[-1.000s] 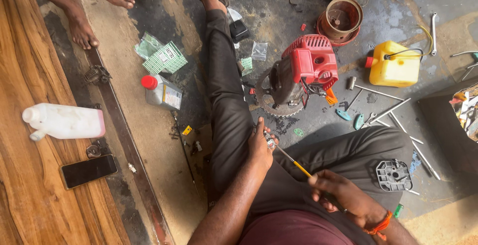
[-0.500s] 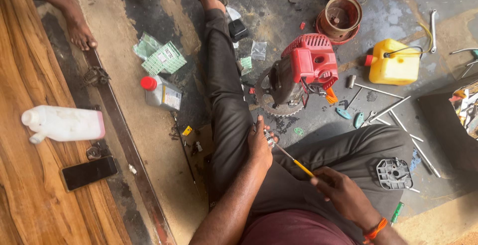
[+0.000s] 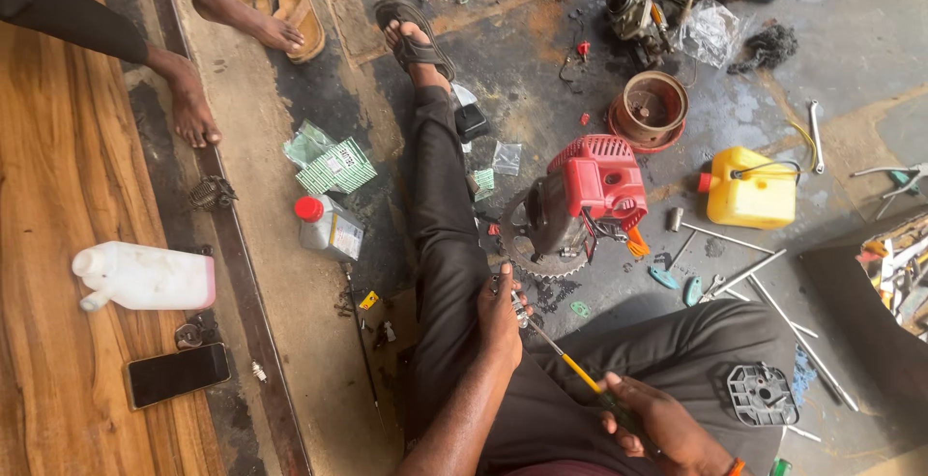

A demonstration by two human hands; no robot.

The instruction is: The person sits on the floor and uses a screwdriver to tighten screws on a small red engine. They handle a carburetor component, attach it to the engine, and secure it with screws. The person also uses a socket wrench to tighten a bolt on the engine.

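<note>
Yellow caught the eye first: the yellow-handled screwdriver (image 3: 570,365) ran slantwise across the person's lap, its handle gripped tight in the right hand (image 3: 657,428), fingers wrapped fully round it. Its metal shaft pointed up and left, the tip meeting a small metal part (image 3: 507,292) pinched in the left hand (image 3: 501,317). That left hand sat closed over the part, resting on the left knee, with the fingers curled so tightly that little of the part showed.

Just beyond the hands stood a red small engine (image 3: 580,205) on the stained concrete floor (image 3: 541,51), its toothed grey flywheel turned toward the knee. Off to the right sat a yellow fuel jug (image 3: 752,189), and farther back a rust-brown round housing (image 3: 650,109). Long metal rods (image 3: 744,278) lay scattered between the jug and the right leg, and a grey plastic cover (image 3: 762,394) rested on the right thigh.

Over on the left, a clear bottle with a red cap (image 3: 327,228) stood beside green-and-white packets (image 3: 333,165). A white jug (image 3: 145,276) lay on its side on the wooden boards (image 3: 58,244), a dark phone (image 3: 177,375) near it. Another person's bare feet (image 3: 193,114) stood at the top left, by a pair of tan sandals (image 3: 280,7).
</note>
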